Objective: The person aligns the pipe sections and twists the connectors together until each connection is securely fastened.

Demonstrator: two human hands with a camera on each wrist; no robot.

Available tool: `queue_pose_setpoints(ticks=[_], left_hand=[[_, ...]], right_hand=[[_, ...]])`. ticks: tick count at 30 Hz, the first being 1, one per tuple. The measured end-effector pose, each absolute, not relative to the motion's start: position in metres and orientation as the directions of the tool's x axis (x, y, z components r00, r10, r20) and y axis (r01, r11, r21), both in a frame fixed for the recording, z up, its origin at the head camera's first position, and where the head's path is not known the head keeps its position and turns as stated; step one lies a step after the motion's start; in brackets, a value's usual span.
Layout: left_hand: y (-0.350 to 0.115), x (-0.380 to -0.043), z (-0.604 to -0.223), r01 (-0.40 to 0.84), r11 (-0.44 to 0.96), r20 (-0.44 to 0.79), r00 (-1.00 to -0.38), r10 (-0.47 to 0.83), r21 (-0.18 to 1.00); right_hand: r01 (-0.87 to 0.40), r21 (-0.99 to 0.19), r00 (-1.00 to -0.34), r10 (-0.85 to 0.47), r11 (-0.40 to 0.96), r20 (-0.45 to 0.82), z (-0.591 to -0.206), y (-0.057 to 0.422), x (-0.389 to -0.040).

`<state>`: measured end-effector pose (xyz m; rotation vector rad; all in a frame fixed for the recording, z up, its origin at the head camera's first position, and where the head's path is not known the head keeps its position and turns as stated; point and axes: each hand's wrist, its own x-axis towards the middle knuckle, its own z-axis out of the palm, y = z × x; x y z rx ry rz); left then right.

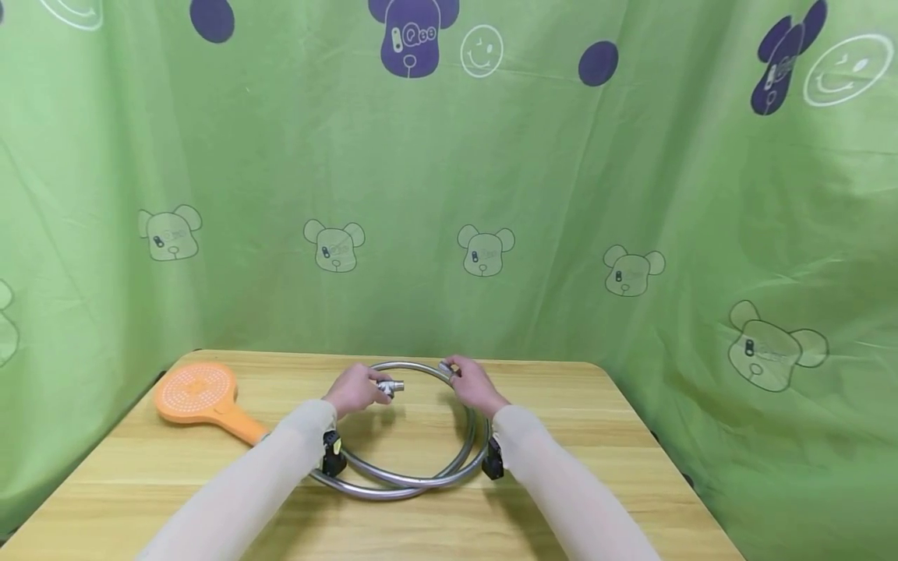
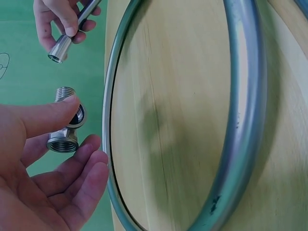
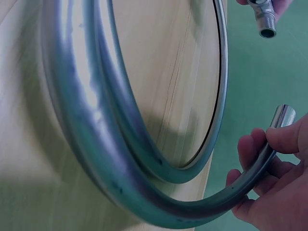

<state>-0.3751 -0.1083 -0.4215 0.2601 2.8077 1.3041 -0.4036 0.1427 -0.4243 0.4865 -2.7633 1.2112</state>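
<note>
Apart, but Nearly Face to Face

A pale wood-grain tabletop (image 1: 596,436) spread across the lower part of the head frame. At its lower centre lay a coiled silver flexible metal hose (image 1: 428,483). At lower left rested an orange shower head (image 1: 196,389) with a round perforated face, its handle slanting toward lower right; a pale fabric sleeve (image 1: 295,440) hid where it ended.

Both hands were partly closed, near the frame's centre. The left hand (image 1: 354,389) pinched a small silver metal tee-shaped fitting (image 2: 62,135) between thumb and fingers, the other fingers loosely bent. The right hand (image 1: 477,387) gripped the hose just behind its smooth silver cylindrical end piece (image 2: 60,49).

In the head frame the fitting sat left of the end piece and slightly lower, its threaded spout (image 2: 65,92) pointing right. The end piece slanted, mouth toward upper left, so the two axes did not quite line up. A gap separated them.
</note>
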Motion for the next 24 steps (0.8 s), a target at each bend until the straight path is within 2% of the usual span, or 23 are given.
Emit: queue_pose_setpoints(ticks=[7,24], left_hand=[[-0.109,-0.373,-0.420,0.133,0.643,0.047,-0.988,0.149,0.754],[-0.106,-0.381,-0.420,0.120,0.655,0.048,-0.991,0.128,0.746]], right_hand=[[-0.362,-0.625,-0.932,-0.291,0.692,0.217,-0.424,0.134,-0.404],[-0.432,-0.541,-0.901,-0.379,0.722,0.213,-0.427,0.116,-0.401]])
